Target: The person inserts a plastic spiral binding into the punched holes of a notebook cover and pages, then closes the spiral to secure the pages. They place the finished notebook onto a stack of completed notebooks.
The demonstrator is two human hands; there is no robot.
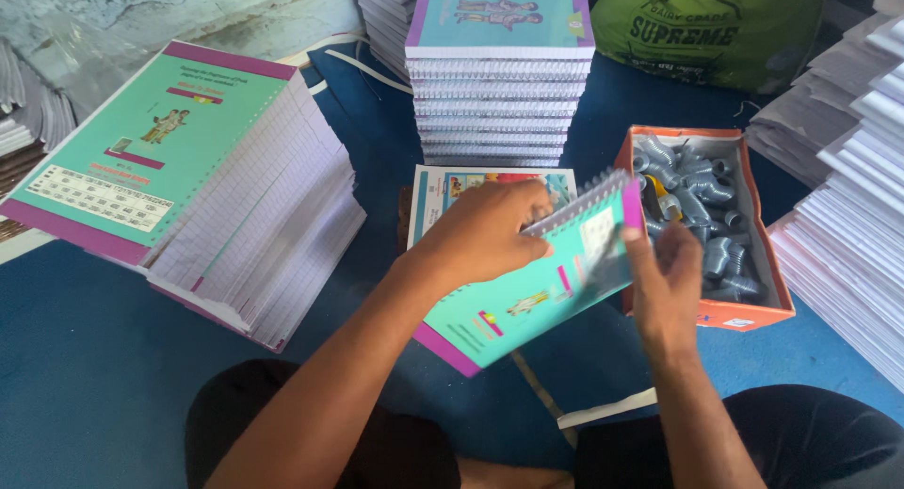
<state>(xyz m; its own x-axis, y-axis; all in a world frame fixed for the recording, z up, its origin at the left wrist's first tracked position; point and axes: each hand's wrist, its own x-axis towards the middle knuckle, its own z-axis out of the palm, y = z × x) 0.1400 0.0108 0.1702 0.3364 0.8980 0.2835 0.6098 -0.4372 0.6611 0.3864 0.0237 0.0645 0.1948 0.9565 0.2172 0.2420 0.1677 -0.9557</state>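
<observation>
Item held: one spiral-bound notebook (527, 296) with a teal cover and purple edge bands, tilted, its wire binding uppermost and slanting up to the right, raised above the blue mat (85, 357) in front of the person's lap. Left hand (485, 230): fingers curled over the top of the notebook at the spiral, clamped on it. Right hand (664, 282): at the notebook's right end, fingertips closed on the corner by the binding, motion-blurred. Beneath the notebook: a flat printed cover sheet (471, 183) lying on the mat. Just right of the hands: an open orange cardboard box (744, 315) filled with grey metal spiral coils (702, 202). Directly behind: a straight stack of finished spiral-bound notebooks (499, 84), teal cover on top. At left: a tall leaning stack of unbound ruled pages (254, 225) topped with a matching teal cover. At right edge: stepped piles of white page blocks (852, 225). Far back right: a green sack (711, 28).
</observation>
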